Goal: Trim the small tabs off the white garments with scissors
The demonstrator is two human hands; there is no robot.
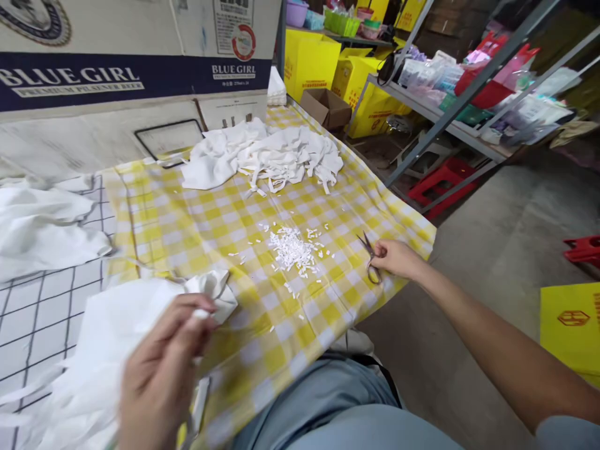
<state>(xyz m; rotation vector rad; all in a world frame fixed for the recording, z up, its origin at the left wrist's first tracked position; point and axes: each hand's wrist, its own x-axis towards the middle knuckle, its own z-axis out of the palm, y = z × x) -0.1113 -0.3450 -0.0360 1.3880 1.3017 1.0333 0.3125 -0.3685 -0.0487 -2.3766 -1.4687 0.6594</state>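
My left hand [166, 365], somewhat blurred, is raised at the lower left with its fingers pinched on a piece of white cloth [213, 294]. Beneath and beyond that hand lies more white fabric [122, 319], with narrow straps trailing from it. My right hand [394, 257] grips a small pair of scissors [370, 256] near the table's right edge, its blades pointing away from me and slightly parted. Between the two hands, a heap of tiny white clippings [295, 250] is scattered over the yellow checked tablecloth [253, 375].
A crumpled pile of white cloth pieces [272, 153] lies at the back of the table, before a large Blue Girl beer carton [140, 81]. Another white cloth [42, 228] rests at left. Beyond the right edge stand a metal shelf [445, 119], a red stool [443, 181] and yellow bags [312, 62].
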